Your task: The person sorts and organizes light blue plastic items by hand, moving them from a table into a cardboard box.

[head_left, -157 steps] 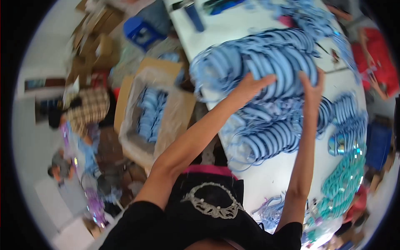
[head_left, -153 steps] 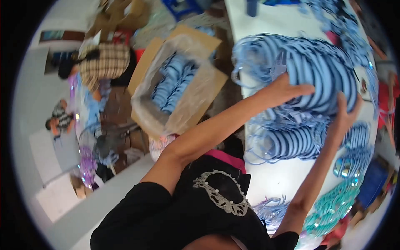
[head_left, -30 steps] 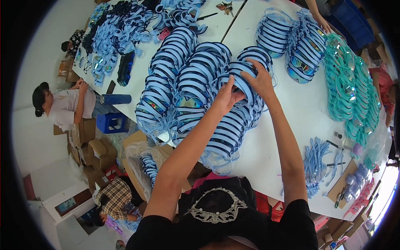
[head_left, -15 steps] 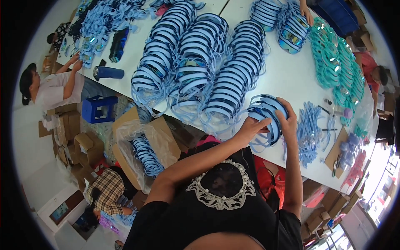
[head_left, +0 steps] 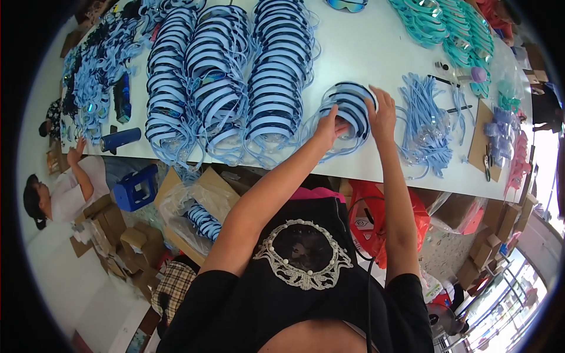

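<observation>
A small stack of light-blue goggles with dark frames and loose straps stands near the table's front edge. My left hand is closed on its near left side, thumb up along the frames. On the right side, my right hand curves around the rim with thumb and fingers against it. Some fingertips of both hands are hidden by the frames. Just left of the stack runs a long row of the same goggles, with two more rows beyond. A bundle of light-blue straps lies to the right.
Green goggles lie in rows at the far right. Scissors rest on cardboard near the right edge. A blue bottle lies at left. Below the edge are an open carton, a blue stool and a seated co-worker.
My view has shifted, so the table's things appear farther left and higher. Both hands remain at the goggle stack; the right hand's fingers have moved from its top to its right side.
</observation>
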### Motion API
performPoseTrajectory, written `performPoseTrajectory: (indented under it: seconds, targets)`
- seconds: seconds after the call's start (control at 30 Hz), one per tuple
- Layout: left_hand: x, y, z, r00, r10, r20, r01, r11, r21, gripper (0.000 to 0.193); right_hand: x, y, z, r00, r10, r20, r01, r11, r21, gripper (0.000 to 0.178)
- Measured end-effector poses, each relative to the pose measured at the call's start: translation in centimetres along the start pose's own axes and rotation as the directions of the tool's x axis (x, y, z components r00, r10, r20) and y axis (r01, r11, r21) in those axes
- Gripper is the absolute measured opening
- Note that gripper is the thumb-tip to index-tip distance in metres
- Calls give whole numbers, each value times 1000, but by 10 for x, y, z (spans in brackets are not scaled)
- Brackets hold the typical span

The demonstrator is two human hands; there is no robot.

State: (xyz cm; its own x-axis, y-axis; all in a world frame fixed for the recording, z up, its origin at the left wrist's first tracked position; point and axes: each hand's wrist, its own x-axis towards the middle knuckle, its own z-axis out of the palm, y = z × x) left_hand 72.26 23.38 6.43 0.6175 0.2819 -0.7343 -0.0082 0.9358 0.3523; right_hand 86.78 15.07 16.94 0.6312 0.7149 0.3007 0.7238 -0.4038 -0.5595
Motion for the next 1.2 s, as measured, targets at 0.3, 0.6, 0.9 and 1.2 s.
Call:
performPoseTrajectory:
  seconds: [0.3,0.6,0.9,1.2]
  targets:
    - [-4,16,-7,971,-175,-164,189,979,75,102,-93,11,4,943,326,69,-330,941,73,23]
    - [-10,22,8,983,-138,-120,145,988,50,47,-57,8,15,978,201,63,-204,978,43,12]
    - [-47,23,-9,988,-135,77,130,990,62,54,-37,33,16,976,177,127,-174,984,-32,17]
    - [-211,50,-123,967,170,-191,-113,954,277,46,-46,-98,22,961,-76,267,-25,935,355,17]
